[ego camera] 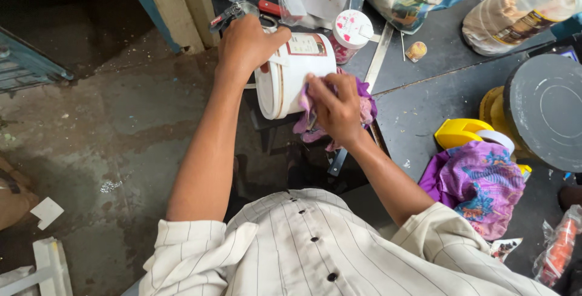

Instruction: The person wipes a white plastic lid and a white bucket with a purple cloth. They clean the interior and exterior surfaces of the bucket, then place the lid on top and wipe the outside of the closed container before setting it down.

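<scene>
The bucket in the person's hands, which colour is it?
The bucket is white with a thin dark band near its rim, seen best in the head view.

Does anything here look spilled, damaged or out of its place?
The white bucket lies on its side between both hands. The small jar's lid has pink stains. I see nothing spilled.

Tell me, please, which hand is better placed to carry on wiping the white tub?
Probably the right hand: it presses the purple cloth against the white tub, while the left hand grips the tub's far side.
</scene>
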